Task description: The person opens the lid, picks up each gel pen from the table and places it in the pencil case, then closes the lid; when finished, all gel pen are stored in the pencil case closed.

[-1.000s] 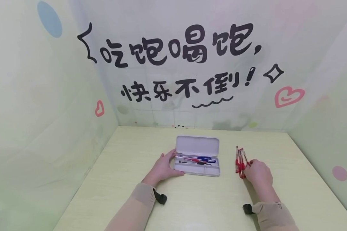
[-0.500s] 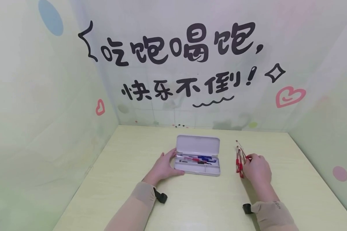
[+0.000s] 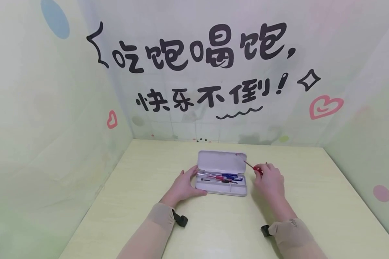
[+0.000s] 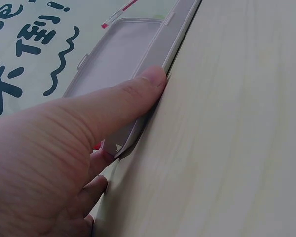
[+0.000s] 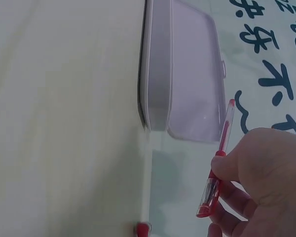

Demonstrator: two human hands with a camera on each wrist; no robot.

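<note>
An open pale-lilac pencil case (image 3: 222, 161) lies on the table, its lid raised at the back. Blue, red and black pens (image 3: 223, 177) fill its rear compartment. My left hand (image 3: 183, 189) grips the case's left end, with the thumb (image 4: 138, 94) along the front wall and the fingers around the side. To the right of the case, my right hand (image 3: 270, 181) pinches a red pen (image 5: 221, 153) between thumb and fingers. The pen is raised off the table, its clear barrel pointing left and up toward the lid.
The right wrist view shows the end of another red pen (image 5: 143, 229) at its bottom edge; in the head view my right hand mostly hides that spot. Printed fabric walls (image 3: 165, 133) enclose the light wood table (image 3: 220, 230) at the back and sides.
My right hand has taken a red pen from the small bunch on the right, lifted it and carried it left toward the case. My left hand has stayed on the case.
</note>
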